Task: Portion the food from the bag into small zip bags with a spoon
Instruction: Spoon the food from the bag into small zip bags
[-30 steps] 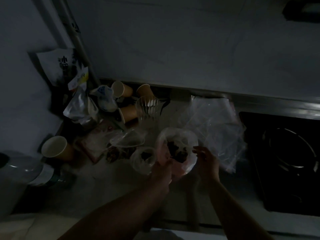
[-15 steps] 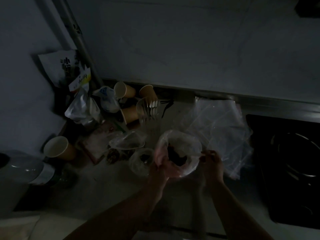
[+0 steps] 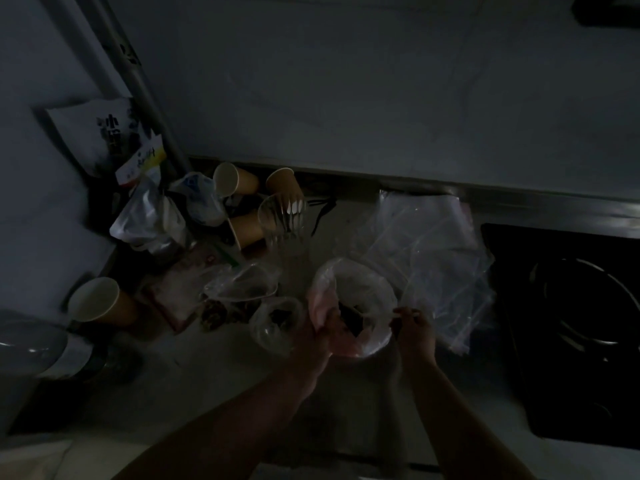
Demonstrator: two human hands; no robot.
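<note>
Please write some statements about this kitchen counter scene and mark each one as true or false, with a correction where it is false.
1. The left hand grips the edge of the open food bag. True.
2. The right hand rests on the stove. False: it is at the food bag's right rim, holding a thin handle, likely the spoon.
3. A small zip bag with some dark food stands left of the food bag. True.
4. The pile of empty zip bags lies left of the paper cups. False: it lies right of them, beside the stove.
</note>
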